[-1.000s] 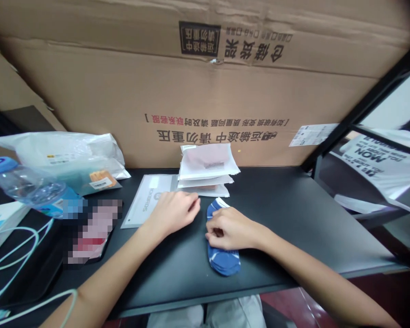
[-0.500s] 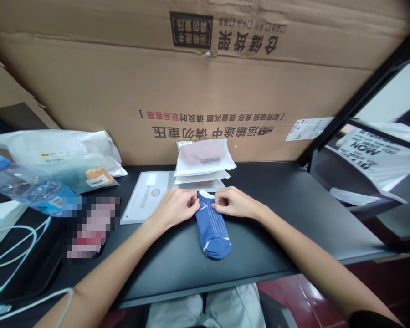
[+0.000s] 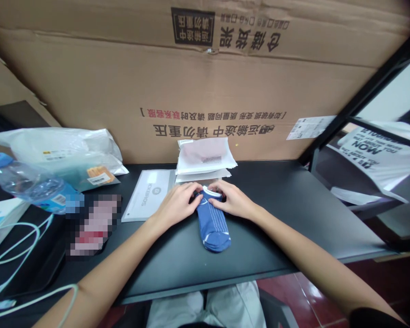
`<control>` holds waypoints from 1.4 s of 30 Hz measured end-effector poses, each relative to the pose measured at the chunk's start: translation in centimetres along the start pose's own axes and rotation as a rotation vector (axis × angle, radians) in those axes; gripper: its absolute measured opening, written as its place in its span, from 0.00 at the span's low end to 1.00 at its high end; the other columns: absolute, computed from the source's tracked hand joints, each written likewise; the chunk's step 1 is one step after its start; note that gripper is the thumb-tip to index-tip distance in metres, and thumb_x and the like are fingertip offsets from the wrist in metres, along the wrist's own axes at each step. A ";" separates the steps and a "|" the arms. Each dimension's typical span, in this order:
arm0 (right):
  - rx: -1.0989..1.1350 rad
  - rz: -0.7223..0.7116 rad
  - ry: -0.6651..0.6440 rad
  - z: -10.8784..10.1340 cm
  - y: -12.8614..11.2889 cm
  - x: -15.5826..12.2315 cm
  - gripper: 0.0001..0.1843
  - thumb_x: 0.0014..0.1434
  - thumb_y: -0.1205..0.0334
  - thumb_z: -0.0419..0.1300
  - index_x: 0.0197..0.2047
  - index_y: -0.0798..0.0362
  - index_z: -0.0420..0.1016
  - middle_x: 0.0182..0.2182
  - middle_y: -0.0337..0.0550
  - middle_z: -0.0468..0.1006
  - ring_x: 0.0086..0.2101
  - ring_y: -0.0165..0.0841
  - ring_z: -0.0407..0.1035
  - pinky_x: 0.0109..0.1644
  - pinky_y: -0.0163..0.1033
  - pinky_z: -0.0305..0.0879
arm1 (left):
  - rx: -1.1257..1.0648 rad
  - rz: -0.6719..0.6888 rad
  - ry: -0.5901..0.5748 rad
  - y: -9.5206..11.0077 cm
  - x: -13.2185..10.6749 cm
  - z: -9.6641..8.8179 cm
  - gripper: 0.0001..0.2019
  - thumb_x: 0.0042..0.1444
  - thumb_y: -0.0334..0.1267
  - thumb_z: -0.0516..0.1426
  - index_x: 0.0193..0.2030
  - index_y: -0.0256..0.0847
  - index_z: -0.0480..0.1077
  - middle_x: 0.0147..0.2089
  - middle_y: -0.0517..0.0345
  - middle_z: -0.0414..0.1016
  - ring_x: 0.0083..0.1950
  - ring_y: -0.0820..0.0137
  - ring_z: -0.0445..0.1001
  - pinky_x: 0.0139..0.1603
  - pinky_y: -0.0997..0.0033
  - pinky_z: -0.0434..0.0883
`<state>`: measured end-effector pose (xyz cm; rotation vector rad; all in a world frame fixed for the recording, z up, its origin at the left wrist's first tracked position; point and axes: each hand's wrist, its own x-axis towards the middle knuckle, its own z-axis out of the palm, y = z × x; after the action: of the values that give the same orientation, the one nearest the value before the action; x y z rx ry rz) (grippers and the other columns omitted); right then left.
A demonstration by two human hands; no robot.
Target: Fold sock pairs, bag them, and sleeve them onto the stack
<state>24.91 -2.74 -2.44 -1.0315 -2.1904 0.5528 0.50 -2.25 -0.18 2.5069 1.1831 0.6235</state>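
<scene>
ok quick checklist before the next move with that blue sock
1. Grip: left hand and right hand each pinch the white-edged cuff of the blue sock: ok.
2. Sock lies flat on the table, toe toward the person: ok.
3. Bare table to the right of and in front of the sock: ok.
4. Stack of white packets sits just behind the fingers; whether they touch it: cannot tell.
5. One sock or a pair laid together: cannot tell.
</scene>
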 end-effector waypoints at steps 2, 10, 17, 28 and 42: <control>0.030 0.024 0.000 0.3 0.1 0.1 0.13 0.64 0.60 0.65 0.52 0.50 0.74 0.43 0.43 0.79 0.36 0.32 0.71 0.41 0.36 0.68 | 0.008 -0.010 -0.005 0.0 0.0 0.1 0.11 0.69 0.41 0.55 0.54 0.43 0.71 0.50 0.54 0.80 0.45 0.64 0.78 0.49 0.63 0.72; 0.145 0.081 -0.068 -0.6 0.2 0.3 0.15 0.63 0.64 0.63 0.53 0.52 0.75 0.41 0.42 0.80 0.35 0.31 0.72 0.40 0.36 0.70 | -0.043 -0.013 0.037 0.0 0.1 -0.2 0.10 0.65 0.35 0.57 0.53 0.45 0.71 0.45 0.57 0.79 0.45 0.66 0.77 0.46 0.66 0.72; 0.284 0.138 -0.123 -0.9 0.5 0.3 0.14 0.64 0.65 0.61 0.52 0.53 0.76 0.41 0.42 0.81 0.37 0.32 0.74 0.41 0.36 0.72 | -0.186 0.062 0.166 0.9 -0.1 -0.7 0.07 0.66 0.32 0.56 0.49 0.42 0.71 0.47 0.56 0.79 0.48 0.68 0.77 0.52 0.66 0.72; 0.224 -0.021 -0.119 -0.5 0.5 0.3 0.07 0.66 0.70 0.59 0.40 0.51 0.77 0.44 0.44 0.76 0.40 0.33 0.72 0.44 0.37 0.71 | -0.228 0.163 -0.127 2.7 -0.7 -1.1 0.09 0.70 0.40 0.55 0.45 0.45 0.77 0.36 0.62 0.81 0.37 0.71 0.78 0.42 0.70 0.70; 0.206 -0.012 -0.123 -0.4 0.8 0.2 0.07 0.66 0.71 0.58 0.42 0.51 0.76 0.44 0.44 0.76 0.40 0.32 0.72 0.44 0.37 0.70 | 0.078 -0.147 -0.053 -0.1 -0.1 -0.9 0.08 0.67 0.42 0.55 0.45 0.44 0.75 0.44 0.58 0.79 0.37 0.68 0.74 0.35 0.68 0.64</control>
<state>25.49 -2.06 -2.61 -0.8958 -2.1889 0.8369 -0.09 -2.21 0.51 2.4544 1.3812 0.4795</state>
